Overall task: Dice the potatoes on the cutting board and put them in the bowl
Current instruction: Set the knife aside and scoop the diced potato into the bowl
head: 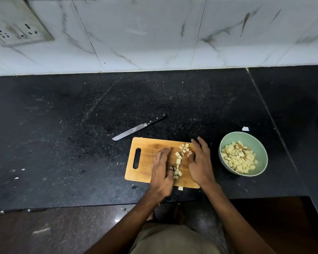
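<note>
Far left, a grey wall socket plate (pixel 17 28) sits on the white marble-veined tiles (pixel 154 33), well clear of the work. Moving along the speckled black stone counter (pixel 62 125), here's the steel knife with the black riveted handle (pixel 139 127), lying flat just behind the board and angled away. It looks parked there because the cutting is done and both hands are needed for gathering.

Now the rectangular bamboo cutting board (pixel 143 162), its slot handle to the left. The left hand (pixel 162 167) is set edge-down on the wood, fingers straight and held together like a scraper, holding nothing. Between the hands lies a loose line of pale yellow potato cubes (pixel 178 162), running from the board's far side to its near edge. One stray potato cube (pixel 180 188) has dropped onto the counter just off that near edge. The right hand (pixel 200 162) mirrors the left, fingers extended and slightly spread, walling in the cubes from the other side, gripping nothing. My read: he's herding them into a pile to scoop.

Just right of the board, the pale green round bowl (pixel 261 153) already holds a generous heap of diced potato, placed close for a short carry. A small white scrap (pixel 245 128) lies behind it. Below, dark polished floor (pixel 44 231).
</note>
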